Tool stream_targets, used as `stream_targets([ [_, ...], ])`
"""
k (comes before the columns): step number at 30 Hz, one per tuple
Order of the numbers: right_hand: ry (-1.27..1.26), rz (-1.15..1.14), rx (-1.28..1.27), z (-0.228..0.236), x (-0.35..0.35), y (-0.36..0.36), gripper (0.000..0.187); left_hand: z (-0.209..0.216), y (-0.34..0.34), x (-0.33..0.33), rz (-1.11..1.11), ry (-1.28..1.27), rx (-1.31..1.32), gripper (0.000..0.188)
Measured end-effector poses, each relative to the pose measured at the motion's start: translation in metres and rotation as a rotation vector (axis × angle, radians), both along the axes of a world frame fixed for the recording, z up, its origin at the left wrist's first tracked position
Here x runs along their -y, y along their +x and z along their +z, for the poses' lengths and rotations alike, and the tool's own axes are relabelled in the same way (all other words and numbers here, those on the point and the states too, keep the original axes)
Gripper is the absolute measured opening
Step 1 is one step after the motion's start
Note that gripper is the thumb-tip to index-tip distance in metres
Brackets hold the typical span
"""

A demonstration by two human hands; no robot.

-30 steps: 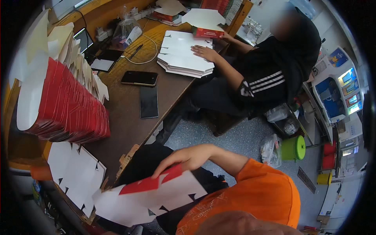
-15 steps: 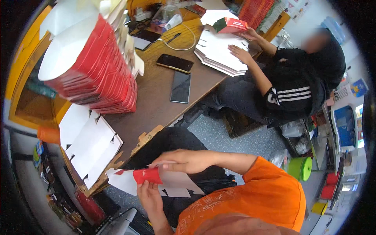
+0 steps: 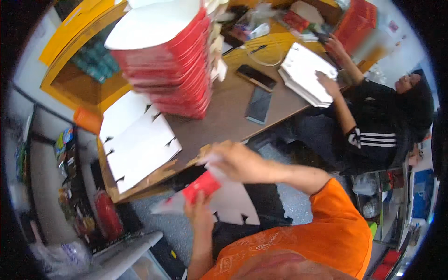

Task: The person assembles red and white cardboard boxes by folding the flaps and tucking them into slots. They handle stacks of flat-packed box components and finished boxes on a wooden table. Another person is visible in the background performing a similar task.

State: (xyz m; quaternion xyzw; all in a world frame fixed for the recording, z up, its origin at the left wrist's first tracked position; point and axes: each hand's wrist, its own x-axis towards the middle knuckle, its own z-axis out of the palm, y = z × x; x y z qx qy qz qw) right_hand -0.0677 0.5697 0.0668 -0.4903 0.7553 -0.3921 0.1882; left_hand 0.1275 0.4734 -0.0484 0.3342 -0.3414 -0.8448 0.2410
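Observation:
I hold a flat red-and-white cardboard box blank [image 3: 219, 196] over my lap, in front of the wooden table [image 3: 233, 107]. My left hand [image 3: 199, 212] grips its lower red part from below. My right hand [image 3: 238, 161] is closed on its upper white edge, near the table's corner. A tall leaning stack of folded red-and-white boxes [image 3: 172, 56] stands on the table just beyond. A pile of flat white blanks [image 3: 137, 144] lies at the table's near left end.
Two dark phones [image 3: 256, 91] lie mid-table. Across the table a seated person in black rests a hand [image 3: 329, 84] on a stack of white blanks [image 3: 305, 74]. Shelves with clutter are at the left; a grey chair back [image 3: 126, 254] is below.
The view has swung left and down. The blank has been folded tighter and lifted toward the table corner, my right hand moving up to its top edge.

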Motion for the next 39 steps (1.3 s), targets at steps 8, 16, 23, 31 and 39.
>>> stream_targets([
  [8, -0.096, 0.386, -0.274, -0.007, 0.005, 0.006, 0.016, 0.0, -0.012, 0.01, 0.052, 0.139, -0.057, 0.015],
  [16, -0.063, 0.203, -0.534, -0.014, -0.017, 0.009, 0.017, 0.03, -0.033, -0.032, -0.054, 0.084, -0.114, 0.015],
  [23, -0.094, 0.264, -0.499, -0.002, -0.024, 0.012, 0.017, 0.035, -0.027, -0.021, -0.074, 0.121, -0.202, 0.022],
  [31, -0.073, 0.294, -0.387, 0.009, -0.005, 0.015, 0.033, 0.058, -0.026, -0.018, -0.096, 0.06, -0.291, 0.027],
  [39, 0.139, -0.163, 0.653, -0.024, 0.02, -0.044, 0.057, 0.094, 0.041, 0.014, -0.955, -1.564, 0.167, 0.077],
])
